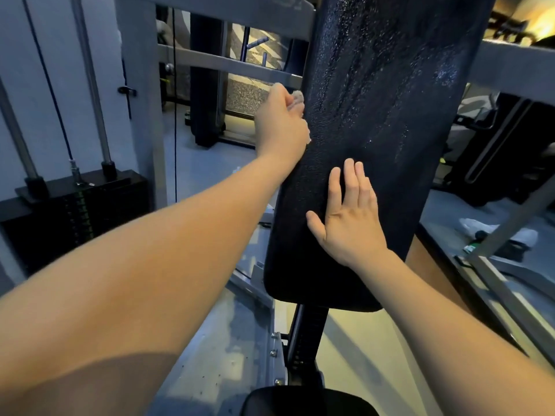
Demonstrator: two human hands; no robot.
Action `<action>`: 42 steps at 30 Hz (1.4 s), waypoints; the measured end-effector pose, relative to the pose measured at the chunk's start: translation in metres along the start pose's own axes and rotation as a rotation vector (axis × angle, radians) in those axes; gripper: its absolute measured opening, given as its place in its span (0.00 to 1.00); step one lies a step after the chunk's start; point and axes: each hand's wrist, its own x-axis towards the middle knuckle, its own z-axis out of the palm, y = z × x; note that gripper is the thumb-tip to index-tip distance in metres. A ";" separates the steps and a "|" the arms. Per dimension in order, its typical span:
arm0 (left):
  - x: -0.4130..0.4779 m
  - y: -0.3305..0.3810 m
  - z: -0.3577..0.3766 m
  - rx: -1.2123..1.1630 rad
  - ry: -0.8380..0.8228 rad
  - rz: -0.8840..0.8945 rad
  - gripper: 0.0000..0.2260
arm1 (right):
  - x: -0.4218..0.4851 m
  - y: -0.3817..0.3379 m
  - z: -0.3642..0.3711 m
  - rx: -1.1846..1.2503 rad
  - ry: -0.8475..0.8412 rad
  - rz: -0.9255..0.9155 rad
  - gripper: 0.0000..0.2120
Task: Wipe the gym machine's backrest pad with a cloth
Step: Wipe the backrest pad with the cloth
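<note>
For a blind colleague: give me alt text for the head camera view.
A person's left hand holds a small cloth against the left edge of a black backrest pad, while the right hand rests flat on its lower part. Shiny streaks glisten higher on the pad; a weight stack stands at left.

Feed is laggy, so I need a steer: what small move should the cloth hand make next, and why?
Probably sweep the left hand with its cloth rightward across the backrest pad: droplets glisten there, and the right hand lies flat lower down.
</note>
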 end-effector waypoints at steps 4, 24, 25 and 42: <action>-0.043 -0.043 -0.012 0.047 -0.122 -0.059 0.07 | 0.000 -0.008 0.012 0.032 0.075 0.035 0.42; 0.022 -0.038 0.010 -0.137 -0.104 -0.211 0.07 | 0.001 -0.009 0.026 -0.020 0.239 0.057 0.42; 0.026 -0.026 0.009 -0.141 -0.070 -0.161 0.07 | 0.001 -0.009 0.027 -0.020 0.240 0.061 0.43; -0.007 -0.016 0.001 0.042 -0.088 0.237 0.10 | 0.001 -0.008 0.031 0.015 0.287 0.060 0.42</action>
